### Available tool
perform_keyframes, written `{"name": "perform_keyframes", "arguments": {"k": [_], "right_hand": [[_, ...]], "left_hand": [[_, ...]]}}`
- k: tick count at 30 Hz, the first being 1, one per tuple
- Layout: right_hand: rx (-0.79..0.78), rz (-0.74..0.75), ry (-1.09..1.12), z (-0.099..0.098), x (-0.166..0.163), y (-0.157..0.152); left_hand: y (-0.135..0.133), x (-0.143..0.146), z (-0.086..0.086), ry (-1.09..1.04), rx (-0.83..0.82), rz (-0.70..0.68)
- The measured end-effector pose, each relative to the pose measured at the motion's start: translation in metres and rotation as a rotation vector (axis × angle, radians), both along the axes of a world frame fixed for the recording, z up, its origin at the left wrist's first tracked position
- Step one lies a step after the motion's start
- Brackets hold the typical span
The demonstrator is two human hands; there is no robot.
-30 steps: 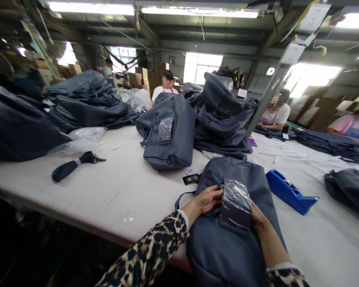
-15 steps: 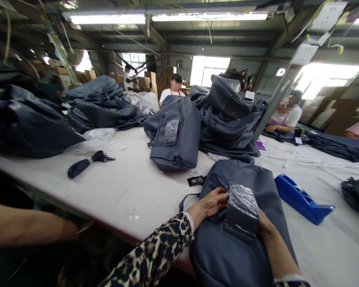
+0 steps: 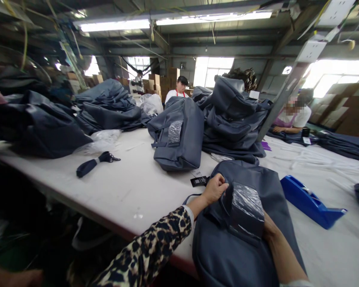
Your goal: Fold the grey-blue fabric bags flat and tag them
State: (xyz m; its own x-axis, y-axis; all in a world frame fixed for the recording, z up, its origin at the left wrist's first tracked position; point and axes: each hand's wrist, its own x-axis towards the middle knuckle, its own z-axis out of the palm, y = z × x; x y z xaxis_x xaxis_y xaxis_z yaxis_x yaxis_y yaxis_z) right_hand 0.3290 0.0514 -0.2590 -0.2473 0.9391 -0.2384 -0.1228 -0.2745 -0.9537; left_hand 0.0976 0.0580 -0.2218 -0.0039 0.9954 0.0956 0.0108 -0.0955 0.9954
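At the near edge of the white table [image 3: 122, 187], the grey bag [image 3: 236, 259] runs twelve-to-six; the left hand [image 3: 217, 187] pinches fabric at ten o'clock of its plastic-wrapped patch [image 3: 247, 209], the right hand [image 3: 271, 233] at four, grip hidden.

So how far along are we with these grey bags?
Done: the upright bag behind has its handles film-wrapped. In hand: the near bag, film wrap already on, left hand pinching fabric beside it, right hand at its other edge. Left: the heaped bags, wrap not visible.
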Motion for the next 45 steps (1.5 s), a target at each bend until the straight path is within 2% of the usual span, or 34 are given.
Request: {"name": "perform_keyframes", "arguments": {"k": [7, 11, 15, 21, 25, 31, 33, 37, 41, 45], "right_hand": [[-0.011, -0.047, -0.005, -0.005, 0.001, 0.001], [-0.076, -0.079, -0.020, -0.004, 0.002, -0.001], [-0.059, -0.068, 0.002, -0.006, 0.004, -0.003], [-0.061, -0.023, -0.030, -0.011, 0.005, 0.001], [0.066, -0.080, -0.026, -0.006, -0.002, -0.002], [0.117, -0.005, -0.059, 0.003, -0.009, -0.006], [0.140, 0.007, -0.103, 0.003, -0.008, -0.003], [0.303, 0.053, -0.246, 0.005, -0.005, 0.009], [0.359, 0.078, -0.317, 0.013, -0.002, 0.017], [0.387, 0.098, -0.354, 0.023, 0.002, 0.014]], "left_hand": [[-0.002, 0.019, -0.009, 0.266, -0.028, 0.207], [0.004, 0.042, -0.008, 0.298, -0.069, 0.242], [0.012, 0.058, -0.013, 0.269, -0.099, 0.232], [0.017, 0.059, -0.028, 0.133, -0.049, 0.118], [0.018, 0.056, -0.034, -0.013, -0.038, -0.060], [0.019, 0.048, -0.036, -0.118, -0.082, -0.274], [0.020, 0.046, -0.037, -0.111, -0.093, -0.308], [0.018, 0.038, -0.041, -0.049, -0.113, -0.344], [0.009, 0.013, -0.040, 0.063, -0.144, -0.376], [-0.002, -0.015, -0.030, 0.178, -0.166, -0.451]]}}
